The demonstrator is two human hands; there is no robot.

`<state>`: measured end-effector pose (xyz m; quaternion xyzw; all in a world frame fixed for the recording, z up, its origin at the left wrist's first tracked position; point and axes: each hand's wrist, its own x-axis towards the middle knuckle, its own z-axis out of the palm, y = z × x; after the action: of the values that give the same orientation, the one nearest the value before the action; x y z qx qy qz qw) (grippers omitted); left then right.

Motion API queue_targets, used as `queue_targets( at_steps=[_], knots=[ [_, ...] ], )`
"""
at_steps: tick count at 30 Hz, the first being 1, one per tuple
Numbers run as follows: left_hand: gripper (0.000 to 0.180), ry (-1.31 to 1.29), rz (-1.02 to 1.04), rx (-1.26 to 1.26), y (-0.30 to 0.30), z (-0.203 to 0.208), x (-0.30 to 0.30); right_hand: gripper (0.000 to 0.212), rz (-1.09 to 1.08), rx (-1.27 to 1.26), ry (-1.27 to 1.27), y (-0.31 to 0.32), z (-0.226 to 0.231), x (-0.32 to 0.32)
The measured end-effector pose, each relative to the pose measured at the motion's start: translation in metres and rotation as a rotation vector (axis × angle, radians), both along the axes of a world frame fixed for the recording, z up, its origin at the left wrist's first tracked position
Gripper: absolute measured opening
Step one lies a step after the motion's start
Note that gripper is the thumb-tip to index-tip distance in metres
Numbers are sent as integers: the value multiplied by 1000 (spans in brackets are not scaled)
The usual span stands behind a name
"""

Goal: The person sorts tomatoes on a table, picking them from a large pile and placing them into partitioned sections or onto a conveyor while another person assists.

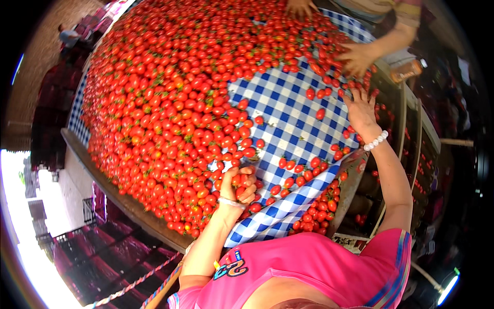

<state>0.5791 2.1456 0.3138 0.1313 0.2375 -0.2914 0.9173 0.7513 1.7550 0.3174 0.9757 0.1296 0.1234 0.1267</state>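
Note:
A big heap of small red cherry tomatoes (pixel 170 113), some with green stems, covers most of a blue-and-white checked cloth (pixel 285 105). At the near edge of the heap my left hand (pixel 237 186) is curled, palm up, around a few cherry tomatoes. My right hand (pixel 362 110), wearing a white bead bracelet (pixel 376 140), reaches to the cloth's right edge. Its fingers are spread beside several loose tomatoes, and none shows in its grip. Between my hands, scattered tomatoes lie on the bare cloth, and more sit beyond its near fold (pixel 278 219).
Across the table, another person's hands (pixel 358 57) touch the heap. An orange-brown bottle (pixel 408 71) lies on the right ledge. A sorting frame with rollers (pixel 383 149) and tomatoes runs along the right. Dark crates (pixel 110 262) stand at the lower left, near a striped rope (pixel 136 282).

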Motion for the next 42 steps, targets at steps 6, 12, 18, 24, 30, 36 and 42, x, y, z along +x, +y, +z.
queue_targets(
  at_steps=[6,12,18,24,30,36,42],
  knots=[
    [40,-201,-232,71,-5,11,-8,48,767,638,255,193,20,-11],
    [50,-383,-440,211,-11,21,-13,49,1068,604,403,293,-6,-40],
    [51,-515,-611,213,-7,25,-12,25,852,336,555,253,-9,-41],
    [44,-745,-913,3,-10,39,-16,38,1072,583,499,272,9,-86],
    [40,-902,-1131,-116,-15,38,-30,18,1462,422,485,323,-11,-147],
    [34,-809,-1080,-28,-11,39,-24,17,1367,419,655,255,-4,-131],
    [40,-697,-996,-7,-13,43,-23,14,1023,233,640,165,16,-100]
  ],
)
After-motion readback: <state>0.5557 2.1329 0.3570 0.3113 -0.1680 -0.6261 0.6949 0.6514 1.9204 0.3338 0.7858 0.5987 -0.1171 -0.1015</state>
